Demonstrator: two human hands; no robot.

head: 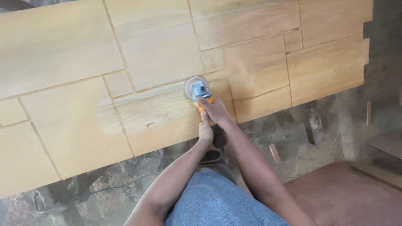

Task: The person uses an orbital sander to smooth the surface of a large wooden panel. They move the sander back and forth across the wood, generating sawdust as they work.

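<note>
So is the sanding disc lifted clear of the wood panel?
No, the disc of the orange grinder lies flat against the wooden panel, both hands gripping its body.

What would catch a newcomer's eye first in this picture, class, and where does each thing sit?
A big pale wooden panel cut into rectangular blocks fills the upper picture. At its lower edge near the middle, an orange grinder presses its round disc on the wood, held by the right hand in front and the left hand behind. Below lies a dusty floor strewn with wood scraps.
</note>
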